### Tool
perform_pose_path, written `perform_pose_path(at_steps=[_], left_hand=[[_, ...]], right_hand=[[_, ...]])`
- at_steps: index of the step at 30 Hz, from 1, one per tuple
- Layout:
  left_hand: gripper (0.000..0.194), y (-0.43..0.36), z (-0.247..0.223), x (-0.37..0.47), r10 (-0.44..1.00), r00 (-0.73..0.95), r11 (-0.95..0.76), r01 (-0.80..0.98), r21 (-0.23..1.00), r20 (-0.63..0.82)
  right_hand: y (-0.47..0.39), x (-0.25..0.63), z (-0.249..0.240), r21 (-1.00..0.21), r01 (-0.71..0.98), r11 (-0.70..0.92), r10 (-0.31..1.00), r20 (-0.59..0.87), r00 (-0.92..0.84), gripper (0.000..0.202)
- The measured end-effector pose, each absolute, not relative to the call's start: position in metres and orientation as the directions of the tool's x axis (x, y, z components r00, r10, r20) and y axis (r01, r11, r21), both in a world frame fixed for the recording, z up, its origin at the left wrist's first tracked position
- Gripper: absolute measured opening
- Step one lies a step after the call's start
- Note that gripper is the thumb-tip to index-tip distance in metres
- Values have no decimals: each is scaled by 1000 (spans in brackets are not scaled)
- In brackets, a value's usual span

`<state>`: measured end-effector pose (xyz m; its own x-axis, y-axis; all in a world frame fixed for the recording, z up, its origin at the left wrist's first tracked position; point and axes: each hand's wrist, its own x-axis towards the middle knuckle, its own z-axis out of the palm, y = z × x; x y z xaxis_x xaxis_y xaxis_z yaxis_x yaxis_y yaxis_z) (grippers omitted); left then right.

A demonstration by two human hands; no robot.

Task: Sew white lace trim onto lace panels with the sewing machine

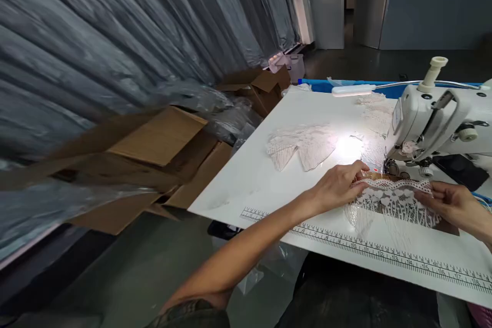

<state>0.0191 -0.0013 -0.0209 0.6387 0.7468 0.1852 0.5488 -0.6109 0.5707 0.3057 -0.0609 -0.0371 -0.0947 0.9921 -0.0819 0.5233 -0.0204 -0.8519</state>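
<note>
Here's the fringed lace trim (395, 199), just in front of the sewing machine (409, 110), on the counter (238, 179). The left hand (342, 183) has its grip pinched closed on one end; the right hand's (455, 204) grip closes on the other. Uneven pull could skew the scalloped edge, loose strands could snag, and left fingers straying machineward might get caught.

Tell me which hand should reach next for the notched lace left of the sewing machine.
Left, most likely. The left hand holds the lace band at the end nearer the notched lace; the right hand sits farther off, at the other end. Left would release first.
</note>
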Motion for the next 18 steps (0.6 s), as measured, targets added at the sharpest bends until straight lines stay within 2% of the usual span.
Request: perform_pose_path(at_steps=[3, 6, 13, 16, 18], left_hand=[[23, 17, -32, 27, 655, 719, -753, 598, 274, 232], [27, 33, -38, 32, 555, 783, -831, 540, 135, 281], [42, 67, -38, 42, 487, 866, -873, 482, 73, 108], [41, 71, -35, 37, 455, 879, -890, 444, 104, 142], [36, 66, -34, 29, 424, 884, -902, 393, 178, 197]], right_hand=[[-51, 305, -35, -805, 591, -49, 994, -100, -54, 55], [-51, 300, -32, -776, 630, -32, 996, -79, -46, 55], [-53, 303, -40, -798, 600, -48, 995, -89, -39, 56], [-54, 310, -45, -811, 585, -33, 991, -103, -87, 52], [-55, 312, -45, -792, 611, -20, 988, -111, -111, 49]])
